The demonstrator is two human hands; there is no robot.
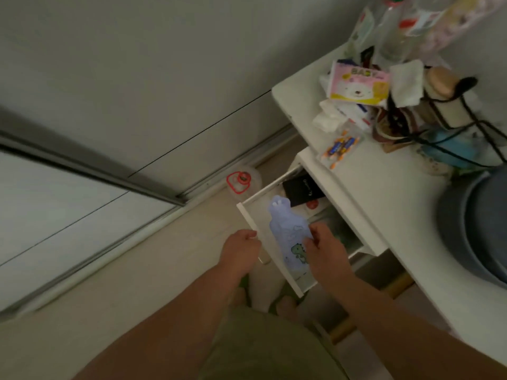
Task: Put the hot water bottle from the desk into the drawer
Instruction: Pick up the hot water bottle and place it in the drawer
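The hot water bottle point(286, 234) is pale lilac with a green dinosaur print and lies lengthwise inside the open white drawer point(248, 219), along its front panel. My right hand point(323, 249) rests on the bottle's right edge, fingers pinching it. My left hand point(241, 252) is curled around the handle on the outside of the drawer front. The white desk point(384, 193) stands to the right, above the drawer.
The drawer also holds a black box point(303, 189) and a red-marked item. The desk carries a pink tissue pack point(358, 85), cotton swabs point(338, 146), bottles, cables and a grey basin point(477, 223). A clear jar with a red ring point(241, 182) stands on the floor by the sliding door track.
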